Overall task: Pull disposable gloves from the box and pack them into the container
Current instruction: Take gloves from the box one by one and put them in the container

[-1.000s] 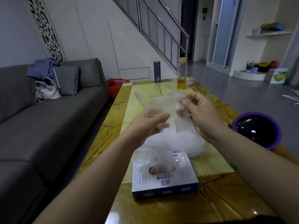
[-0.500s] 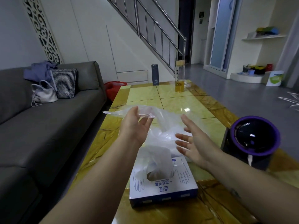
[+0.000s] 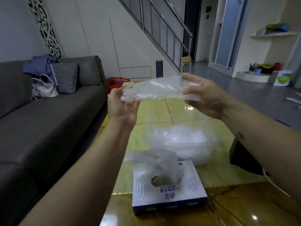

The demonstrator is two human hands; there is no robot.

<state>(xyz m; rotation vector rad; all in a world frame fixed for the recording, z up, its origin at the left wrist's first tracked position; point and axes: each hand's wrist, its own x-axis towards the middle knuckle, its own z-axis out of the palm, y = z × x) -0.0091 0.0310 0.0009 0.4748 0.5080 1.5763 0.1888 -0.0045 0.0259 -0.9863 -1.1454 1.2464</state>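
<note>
Left hand pinching one end of clear glove, right hand gripping other end, both stretching it flat in air above tabletop. Second glove poking up from box at near edge. Clear container sitting just behind box, holding crumpled gloves.

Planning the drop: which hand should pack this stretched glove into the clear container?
Right, probably. The right hand pinches the glove nearly over the container; the left hand holds the other end off to its side.
</note>
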